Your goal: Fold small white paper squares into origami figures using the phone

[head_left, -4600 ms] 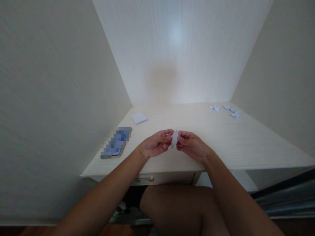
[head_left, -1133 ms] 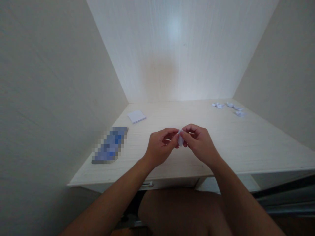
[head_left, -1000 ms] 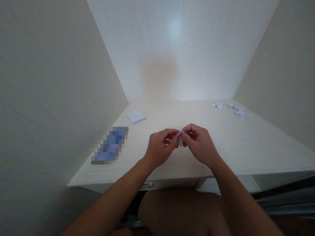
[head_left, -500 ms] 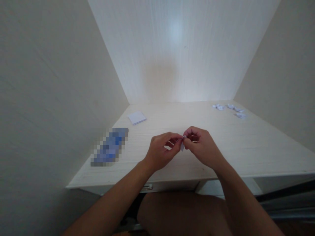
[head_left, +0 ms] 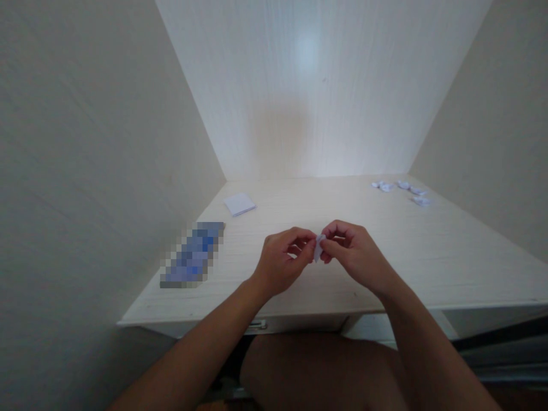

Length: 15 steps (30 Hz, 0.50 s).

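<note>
A small folded piece of white paper (head_left: 318, 249) is pinched between my two hands above the front middle of the desk. My left hand (head_left: 286, 257) grips its left edge with thumb and fingertips. From the other side, the thumb and curled fingers of my right hand (head_left: 351, 251) hold it. The paper narrows to a point at its lower end; my fingertips cover part of it. At the back right of the desk lie several small folded white paper pieces (head_left: 420, 201).
A square stack of white paper (head_left: 240, 204) lies at the back left. Nearer, by the left wall, is a flat blue pixelated item (head_left: 192, 255). Panels enclose the desk (head_left: 428, 257) at left, back and right. A drawer handle (head_left: 257, 325) sits below the front edge.
More of the small paper now shows between my fingertips, with its face turned towards me. My right fingers have shifted slightly on it. The view has moved a little.
</note>
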### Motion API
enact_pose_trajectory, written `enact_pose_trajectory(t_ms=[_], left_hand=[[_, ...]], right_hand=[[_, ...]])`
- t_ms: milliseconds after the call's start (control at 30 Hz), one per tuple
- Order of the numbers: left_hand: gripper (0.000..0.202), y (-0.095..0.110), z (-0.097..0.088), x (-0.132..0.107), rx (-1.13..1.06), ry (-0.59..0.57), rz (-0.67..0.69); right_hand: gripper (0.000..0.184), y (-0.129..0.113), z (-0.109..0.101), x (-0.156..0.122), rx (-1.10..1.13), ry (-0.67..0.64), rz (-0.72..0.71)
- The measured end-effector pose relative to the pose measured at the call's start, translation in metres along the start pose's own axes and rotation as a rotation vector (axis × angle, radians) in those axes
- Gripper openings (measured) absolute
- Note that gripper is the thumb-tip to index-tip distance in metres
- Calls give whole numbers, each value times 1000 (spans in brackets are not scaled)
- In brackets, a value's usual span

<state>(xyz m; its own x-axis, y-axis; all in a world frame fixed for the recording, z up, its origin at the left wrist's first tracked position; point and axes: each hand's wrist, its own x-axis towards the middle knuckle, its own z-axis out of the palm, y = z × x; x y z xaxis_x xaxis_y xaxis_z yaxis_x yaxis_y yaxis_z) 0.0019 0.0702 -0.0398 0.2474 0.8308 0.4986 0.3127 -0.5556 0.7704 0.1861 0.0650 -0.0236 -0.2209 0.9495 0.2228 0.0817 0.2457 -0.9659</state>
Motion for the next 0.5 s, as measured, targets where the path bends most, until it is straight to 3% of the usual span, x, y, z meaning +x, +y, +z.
enact_pose_trajectory(t_ms=[367,500], left_hand=[[11,4,1,0,38,3,36],[11,5,1,1,-22,-4,20]], right_hand=[[12,0,2,0,-100,68,-11],[15,-1,-2,-1,35,-23,2]])
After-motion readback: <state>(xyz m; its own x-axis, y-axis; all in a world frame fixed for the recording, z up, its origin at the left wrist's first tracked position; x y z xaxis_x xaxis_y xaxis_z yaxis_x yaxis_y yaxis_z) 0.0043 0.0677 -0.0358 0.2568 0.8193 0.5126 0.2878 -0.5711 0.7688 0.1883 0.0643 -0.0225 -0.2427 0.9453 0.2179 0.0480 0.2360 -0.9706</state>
